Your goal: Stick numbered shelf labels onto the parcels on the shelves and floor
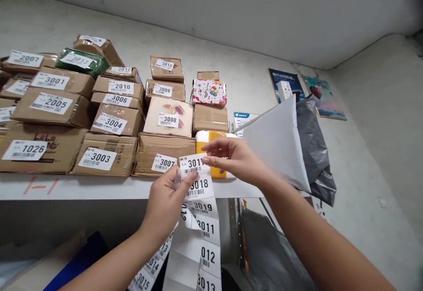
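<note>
My left hand is closed on a long strip of white number labels, its thumb pressed on the front. The strip hangs down in folds, with numbers such as 3018 and 3019 in black over barcodes. My right hand is at the strip's top right corner. Its thumb tip overlaps the edge of the top label, its index fingertip is just above, and a gap shows between them. Behind this hand stands a white and yellow package, partly hidden. Left of the strip is a brown carton labelled 3007.
Stacked, labelled cardboard boxes line the white shelf. A patterned box sits in the right stack. A white mailer bag and a grey plastic bag jut out at the right. Below lies more grey plastic.
</note>
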### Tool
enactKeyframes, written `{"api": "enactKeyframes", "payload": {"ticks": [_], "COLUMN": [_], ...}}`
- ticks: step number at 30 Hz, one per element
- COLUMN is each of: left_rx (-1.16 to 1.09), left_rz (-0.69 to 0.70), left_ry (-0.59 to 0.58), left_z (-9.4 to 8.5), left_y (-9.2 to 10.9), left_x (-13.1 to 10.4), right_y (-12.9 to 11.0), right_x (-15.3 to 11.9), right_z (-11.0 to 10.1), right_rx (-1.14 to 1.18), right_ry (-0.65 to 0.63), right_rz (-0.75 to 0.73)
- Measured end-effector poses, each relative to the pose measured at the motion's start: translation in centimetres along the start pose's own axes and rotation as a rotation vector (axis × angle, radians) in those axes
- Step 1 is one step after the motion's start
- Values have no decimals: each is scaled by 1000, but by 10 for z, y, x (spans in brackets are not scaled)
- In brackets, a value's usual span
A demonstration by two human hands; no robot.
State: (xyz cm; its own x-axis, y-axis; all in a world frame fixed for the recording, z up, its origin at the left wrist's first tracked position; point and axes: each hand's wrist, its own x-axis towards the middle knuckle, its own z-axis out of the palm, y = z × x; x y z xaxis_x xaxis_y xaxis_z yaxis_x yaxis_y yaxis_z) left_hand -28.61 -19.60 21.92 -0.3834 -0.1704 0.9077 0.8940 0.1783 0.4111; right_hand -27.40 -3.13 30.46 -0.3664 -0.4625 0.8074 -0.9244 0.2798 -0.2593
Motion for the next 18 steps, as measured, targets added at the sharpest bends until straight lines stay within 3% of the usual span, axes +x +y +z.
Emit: {"api": "enactKeyframes", "payload": {"ticks": [3, 5, 7, 10, 14, 18], "left_rx": [-101, -164, -171, -69, -78, -161], "left_rz": [-43, -111, -163, -119, -106, -112], "left_ry": [-28, -57, -120, -261, -277, -256], "left_z": [5, 9, 11, 15, 12, 1], "left_y": [1, 2, 2, 1, 0, -1], "left_x": [0, -1, -5, -12, -11, -2], "right_y": [2, 2, 4, 13, 26, 28], "right_x": [-5, -3, 7, 38, 88, 102], "right_z": [16, 18, 12, -9, -35, -35], "right_rx": [59, -20, -123, -140, -235, -637], "right_ry": [81, 172, 330, 607, 673, 698], "right_rz": [-82, -172, -271, -353, -176, -94]}}
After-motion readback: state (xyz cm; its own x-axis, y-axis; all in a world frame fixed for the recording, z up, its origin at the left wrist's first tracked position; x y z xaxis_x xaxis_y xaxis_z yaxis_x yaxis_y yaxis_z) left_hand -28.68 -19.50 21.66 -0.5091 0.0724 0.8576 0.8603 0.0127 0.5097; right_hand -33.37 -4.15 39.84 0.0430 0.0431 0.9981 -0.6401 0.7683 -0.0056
